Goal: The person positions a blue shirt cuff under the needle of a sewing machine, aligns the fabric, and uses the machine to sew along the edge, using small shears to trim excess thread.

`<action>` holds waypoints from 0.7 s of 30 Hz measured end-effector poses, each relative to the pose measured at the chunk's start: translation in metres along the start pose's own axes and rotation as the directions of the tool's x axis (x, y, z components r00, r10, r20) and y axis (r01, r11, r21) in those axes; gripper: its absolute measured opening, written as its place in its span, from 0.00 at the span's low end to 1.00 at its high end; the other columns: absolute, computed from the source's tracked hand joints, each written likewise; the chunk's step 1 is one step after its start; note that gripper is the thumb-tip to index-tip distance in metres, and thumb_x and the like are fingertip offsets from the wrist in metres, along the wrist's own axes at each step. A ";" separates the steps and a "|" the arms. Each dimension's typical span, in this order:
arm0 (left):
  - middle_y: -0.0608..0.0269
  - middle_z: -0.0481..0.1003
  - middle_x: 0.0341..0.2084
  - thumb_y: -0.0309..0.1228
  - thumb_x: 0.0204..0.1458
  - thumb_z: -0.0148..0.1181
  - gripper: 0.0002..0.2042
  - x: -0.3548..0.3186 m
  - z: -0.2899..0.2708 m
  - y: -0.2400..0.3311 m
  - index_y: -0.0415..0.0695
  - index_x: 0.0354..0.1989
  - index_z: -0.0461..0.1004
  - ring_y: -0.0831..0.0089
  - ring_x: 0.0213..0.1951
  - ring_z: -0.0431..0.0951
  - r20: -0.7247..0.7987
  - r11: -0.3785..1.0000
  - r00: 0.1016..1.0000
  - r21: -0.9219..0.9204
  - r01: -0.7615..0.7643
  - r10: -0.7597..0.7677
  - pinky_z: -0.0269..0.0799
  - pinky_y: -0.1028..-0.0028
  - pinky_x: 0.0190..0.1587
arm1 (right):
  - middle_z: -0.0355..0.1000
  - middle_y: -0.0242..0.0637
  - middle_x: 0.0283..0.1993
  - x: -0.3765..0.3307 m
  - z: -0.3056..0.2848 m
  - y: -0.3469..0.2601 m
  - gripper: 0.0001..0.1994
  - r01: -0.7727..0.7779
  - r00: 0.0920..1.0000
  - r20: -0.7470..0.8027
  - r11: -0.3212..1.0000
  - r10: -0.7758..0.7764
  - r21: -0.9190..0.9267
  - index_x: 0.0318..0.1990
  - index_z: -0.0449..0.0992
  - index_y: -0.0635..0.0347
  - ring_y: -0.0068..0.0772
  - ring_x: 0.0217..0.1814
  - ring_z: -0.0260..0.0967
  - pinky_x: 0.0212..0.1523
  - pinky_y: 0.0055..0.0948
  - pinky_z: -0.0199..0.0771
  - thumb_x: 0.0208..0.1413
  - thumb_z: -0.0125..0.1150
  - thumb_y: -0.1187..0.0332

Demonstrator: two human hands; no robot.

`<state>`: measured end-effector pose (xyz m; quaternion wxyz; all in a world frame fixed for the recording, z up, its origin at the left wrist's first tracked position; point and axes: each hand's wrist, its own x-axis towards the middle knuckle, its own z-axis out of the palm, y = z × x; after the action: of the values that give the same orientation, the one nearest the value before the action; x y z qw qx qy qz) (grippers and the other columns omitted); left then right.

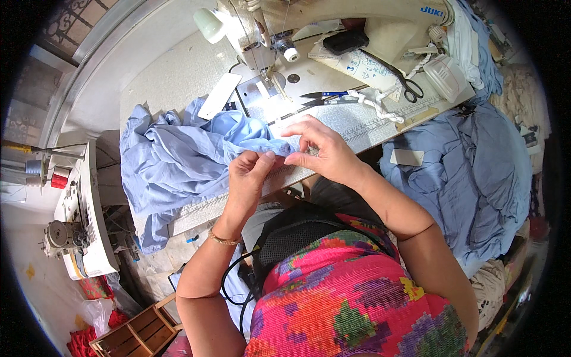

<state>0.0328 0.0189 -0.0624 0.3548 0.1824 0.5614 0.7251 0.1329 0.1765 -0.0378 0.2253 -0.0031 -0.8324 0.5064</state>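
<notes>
A light blue garment (184,154) lies bunched over the left part of the sewing table, one folded edge drawn toward me at the front. My left hand (247,175) pinches that edge between thumb and fingers. Just to its right, my right hand (327,152) is bent with its thumb tip against the end of the same edge; the fingers curl in and partly hide the grip. Beyond both hands stands a sewing machine (253,44), its lit needle area and presser foot (273,83) apart from the cloth.
Thread snips (324,95), black scissors (410,89), a dark phone-like object (346,41) and a white cup (445,77) lie on the right of the table (369,128). More blue garments (458,172) are heaped at the right. Another machine (89,208) stands left, near a wooden crate (140,333).
</notes>
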 end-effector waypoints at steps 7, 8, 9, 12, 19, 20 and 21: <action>0.56 0.75 0.26 0.23 0.53 0.52 0.08 -0.001 0.006 0.005 0.35 0.23 0.70 0.73 0.31 0.76 -0.014 0.995 1.000 0.096 -0.001 0.003 0.72 0.75 0.40 | 0.67 0.33 0.33 0.009 0.002 0.007 0.07 0.334 0.938 0.056 0.852 -0.341 -0.402 0.34 0.72 0.58 0.35 0.32 0.68 0.34 0.31 0.68 0.46 0.59 0.69; 0.56 0.75 0.26 0.23 0.53 0.52 0.08 -0.001 0.004 0.003 0.35 0.23 0.70 0.73 0.32 0.76 -0.015 0.996 1.000 0.087 0.001 0.000 0.73 0.74 0.40 | 0.67 0.33 0.34 0.008 0.001 0.004 0.07 0.348 0.931 0.064 0.823 -0.359 -0.448 0.33 0.72 0.57 0.34 0.32 0.68 0.34 0.31 0.67 0.46 0.59 0.68; 0.56 0.75 0.26 0.23 0.53 0.52 0.07 -0.001 0.003 0.002 0.35 0.23 0.70 0.73 0.32 0.77 -0.016 0.997 1.000 0.077 0.003 -0.002 0.73 0.74 0.40 | 0.67 0.33 0.34 0.008 0.001 0.002 0.06 0.362 0.924 0.073 0.792 -0.377 -0.492 0.32 0.72 0.56 0.34 0.32 0.68 0.35 0.32 0.67 0.46 0.59 0.68; 0.55 0.75 0.27 0.23 0.52 0.52 0.07 0.001 0.002 0.001 0.35 0.23 0.70 0.72 0.32 0.77 -0.003 0.999 1.000 0.034 0.018 -0.018 0.73 0.73 0.40 | 0.67 0.32 0.34 0.008 -0.003 0.004 0.06 0.396 0.907 0.111 0.732 -0.407 -0.555 0.30 0.71 0.56 0.33 0.33 0.68 0.35 0.32 0.67 0.44 0.59 0.69; 0.54 0.75 0.26 0.23 0.52 0.52 0.07 0.003 0.001 0.003 0.35 0.23 0.70 0.69 0.32 0.77 0.012 0.997 0.999 0.054 0.052 -0.052 0.73 0.70 0.41 | 0.68 0.36 0.35 0.009 0.003 0.018 0.05 0.259 0.965 0.072 0.963 -0.254 -0.077 0.28 0.67 0.61 0.35 0.32 0.68 0.32 0.27 0.67 0.43 0.55 0.77; 0.54 0.75 0.26 0.23 0.52 0.52 0.07 0.003 0.002 0.004 0.35 0.23 0.69 0.69 0.32 0.77 0.023 0.997 0.998 0.041 0.062 -0.063 0.73 0.70 0.41 | 0.68 0.37 0.35 0.010 0.005 0.019 0.05 0.240 0.968 0.062 0.969 -0.243 0.061 0.28 0.66 0.61 0.36 0.32 0.68 0.32 0.27 0.67 0.43 0.54 0.78; 0.54 0.75 0.26 0.23 0.52 0.52 0.07 0.003 0.002 0.005 0.35 0.23 0.69 0.68 0.32 0.77 0.034 0.997 0.997 0.028 0.073 -0.074 0.73 0.69 0.42 | 0.68 0.38 0.35 0.011 0.006 0.020 0.05 0.216 0.971 0.055 0.956 -0.231 0.198 0.28 0.65 0.62 0.37 0.31 0.67 0.31 0.26 0.67 0.44 0.53 0.78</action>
<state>0.0301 0.0215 -0.0574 0.3883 0.1790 0.5712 0.7006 0.1165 0.1835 -0.0531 0.2481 0.1323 -0.7831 0.5548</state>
